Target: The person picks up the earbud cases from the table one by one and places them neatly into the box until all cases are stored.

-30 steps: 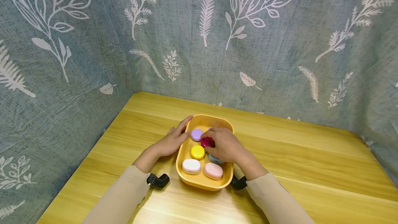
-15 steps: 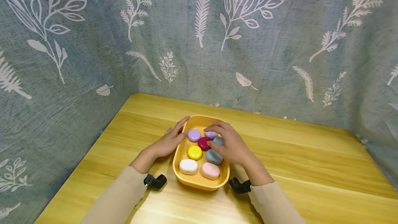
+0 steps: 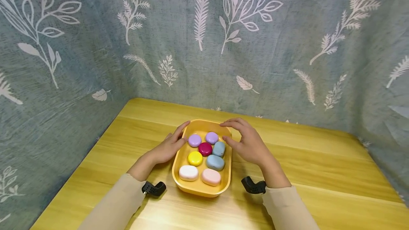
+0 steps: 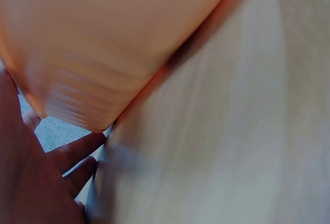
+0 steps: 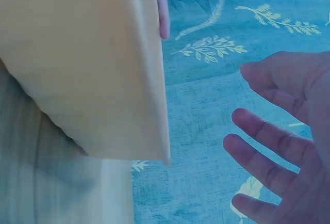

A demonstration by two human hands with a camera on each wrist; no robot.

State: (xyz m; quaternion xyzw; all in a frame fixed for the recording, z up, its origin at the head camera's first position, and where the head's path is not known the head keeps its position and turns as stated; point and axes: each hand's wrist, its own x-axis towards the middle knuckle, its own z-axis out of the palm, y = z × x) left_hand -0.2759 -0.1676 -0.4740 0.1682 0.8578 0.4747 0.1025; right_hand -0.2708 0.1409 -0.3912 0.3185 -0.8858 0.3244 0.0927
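A yellow-orange plastic bin (image 3: 202,191) holds several small, glossy rounded pieces: two lavender discs (image 3: 195,140), a magenta disc (image 3: 205,149), a yellow disc (image 3: 195,158), two blue-grey rounded blocks (image 3: 215,162), a white oval piece (image 3: 188,173) and a pink oval piece (image 3: 211,177). Against the bin's left wall rests my left hand (image 3: 164,151), fingers fairly straight, thumb at the rim. My right hand (image 3: 249,144) hovers by the far right rim, its fingers spread and holding nothing. In the right wrist view those fingers (image 5: 258,167) stand apart from the bin's side wall (image 5: 118,90).
The bin sits on a wood-grain table (image 3: 303,180). Behind and to the left hangs a blue-grey curtain (image 3: 191,74) with white leaf prints. Black wrist cameras (image 3: 254,185) jut inward below both wrists, near the bin's front corners.
My right hand has let go of the magenta disc and drawn back to the right, uncovering the blue-grey blocks and second lavender disc. My left hand stays on the bin's left side.
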